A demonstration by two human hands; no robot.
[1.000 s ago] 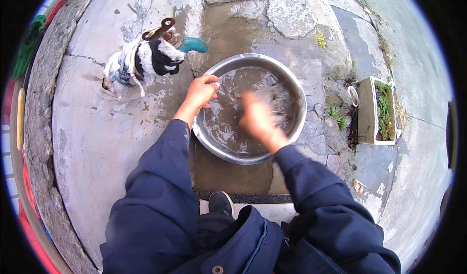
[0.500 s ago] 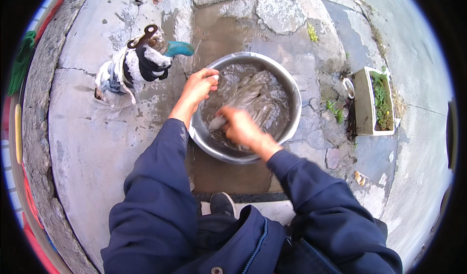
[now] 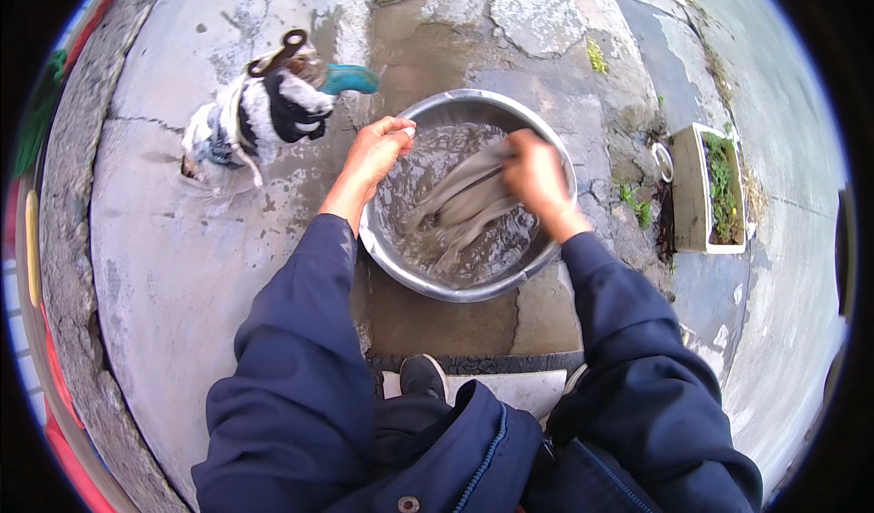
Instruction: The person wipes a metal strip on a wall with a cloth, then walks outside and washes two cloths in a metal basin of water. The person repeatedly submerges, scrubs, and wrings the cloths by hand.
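A round metal basin (image 3: 435,282) stands on the wet ground in front of me, holding murky brown water. My left hand (image 3: 373,160) is closed on its left rim, thumb and fingers pinched over the edge. In the water trails a greyish-beige cloth (image 3: 469,196), bunched at its upper right end. My right hand (image 3: 539,178), blurred by motion, grips that end near the basin's right side. Part of the cloth lies under the water, so its full shape is hidden.
Left of the basin, a tap (image 3: 289,53) wrapped in black and white cloth carries a teal hose piece (image 3: 350,79). A white planter box (image 3: 687,190) with green plants stands at the right. Below the basin shows my dark shoe (image 3: 423,376).
My right hand has moved right and up across the basin, pulling the cloth along and partly out of the water. My left hand stays on the rim.
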